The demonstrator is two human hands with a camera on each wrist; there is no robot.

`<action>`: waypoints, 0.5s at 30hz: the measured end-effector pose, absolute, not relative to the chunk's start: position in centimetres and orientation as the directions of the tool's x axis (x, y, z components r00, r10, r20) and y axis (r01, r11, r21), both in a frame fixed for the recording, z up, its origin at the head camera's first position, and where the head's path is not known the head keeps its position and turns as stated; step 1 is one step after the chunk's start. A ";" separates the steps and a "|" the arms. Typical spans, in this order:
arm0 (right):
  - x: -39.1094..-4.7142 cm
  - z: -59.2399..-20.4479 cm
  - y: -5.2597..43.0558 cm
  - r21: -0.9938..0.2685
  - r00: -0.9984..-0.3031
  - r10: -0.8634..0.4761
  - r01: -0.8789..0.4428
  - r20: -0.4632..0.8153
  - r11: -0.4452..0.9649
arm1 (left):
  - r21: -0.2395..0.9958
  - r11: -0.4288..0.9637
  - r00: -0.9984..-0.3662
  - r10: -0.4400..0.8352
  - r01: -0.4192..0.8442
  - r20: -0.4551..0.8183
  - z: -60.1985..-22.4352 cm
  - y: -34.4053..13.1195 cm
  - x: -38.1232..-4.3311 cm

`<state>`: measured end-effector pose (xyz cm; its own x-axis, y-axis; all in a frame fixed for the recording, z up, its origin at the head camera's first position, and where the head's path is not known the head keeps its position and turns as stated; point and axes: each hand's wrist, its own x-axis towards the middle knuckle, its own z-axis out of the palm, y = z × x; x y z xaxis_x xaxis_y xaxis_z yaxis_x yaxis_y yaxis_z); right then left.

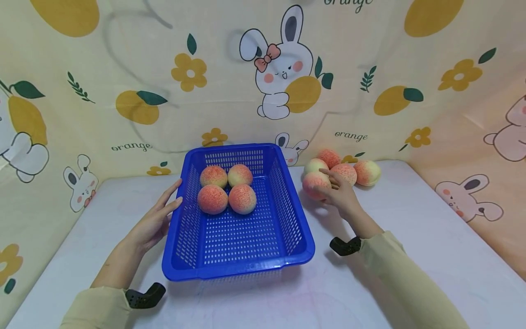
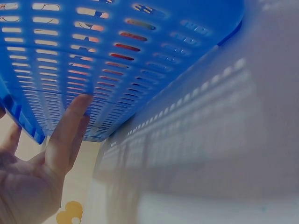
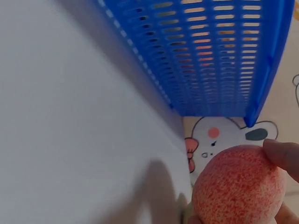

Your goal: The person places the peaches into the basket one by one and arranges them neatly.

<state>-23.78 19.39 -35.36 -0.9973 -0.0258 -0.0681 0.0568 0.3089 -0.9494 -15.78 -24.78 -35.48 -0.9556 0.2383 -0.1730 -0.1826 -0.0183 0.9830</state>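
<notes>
My left hand (image 1: 151,223) rests against the left side of a blue plastic basket (image 1: 238,272), its fingers extended. In the left wrist view the fingertips touch the slotted basket wall (image 2: 107,70). Several red-and-yellow peaches (image 1: 212,199) sit inside toward the back left of the basket. To its right, my right hand (image 1: 341,195) grips a peach (image 1: 314,183) between thumb and fingers. The right wrist view shows this reddish peach (image 3: 238,182) close up, with a finger on its top and part of the hand cut off by the frame.
Behind and beside the right hand lie several more peaches (image 1: 367,173) at the back of the white table (image 1: 427,256). A cloth backdrop (image 1: 230,105) printed with rabbits and oranges rises behind the table. The basket's right wall (image 3: 201,51) stands near the held peach.
</notes>
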 end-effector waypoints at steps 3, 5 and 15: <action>-24.0 -34.9 19.1 -0.956 -0.997 -0.023 0.067 -0.077 0.286 | 0.982 -0.027 -0.955 0.243 -0.185 -0.173 -35.5 -24.8 -15.7; -24.1 -34.5 18.9 -0.958 -0.996 -0.019 0.081 -0.089 0.274 | 0.982 -0.034 -0.954 0.246 -0.186 -0.173 -35.5 -24.8 -15.7; -24.3 -32.2 17.6 -0.972 -0.995 -0.048 0.072 -0.085 0.224 | 0.983 -0.028 -0.955 0.244 -0.182 -0.170 -35.4 -24.8 -15.7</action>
